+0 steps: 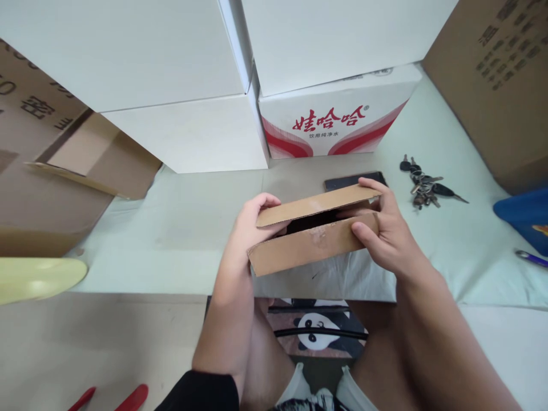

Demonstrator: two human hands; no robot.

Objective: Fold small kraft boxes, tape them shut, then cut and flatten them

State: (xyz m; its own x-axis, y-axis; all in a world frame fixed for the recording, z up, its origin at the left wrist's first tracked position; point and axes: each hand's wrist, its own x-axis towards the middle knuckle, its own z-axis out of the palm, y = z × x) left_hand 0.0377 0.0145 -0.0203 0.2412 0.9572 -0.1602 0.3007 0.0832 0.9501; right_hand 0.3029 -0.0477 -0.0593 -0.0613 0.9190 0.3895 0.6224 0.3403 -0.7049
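A small brown cardboard box [306,246] is held up over the front edge of the cloth-covered surface, its flap lifted so a dark gap shows along the side facing me. My left hand [252,220] grips its left end, with some fingers in the gap under the flap. At the right end my right hand [383,228] is closed on the box, thumb on the near wall and a fingertip over the flap. What lies inside is too dark to make out. Just behind the box, a dark phone-like slab [353,180] is partly covered by it.
A bunch of keys [423,185] lies right of the box. White cartons [188,134] and a red-lettered water carton [325,123] stand behind. Large brown cartons [496,97] flank both sides. A blue object [524,214] and a pen [531,258] are at far right; a panda-printed item [319,331] sits below.
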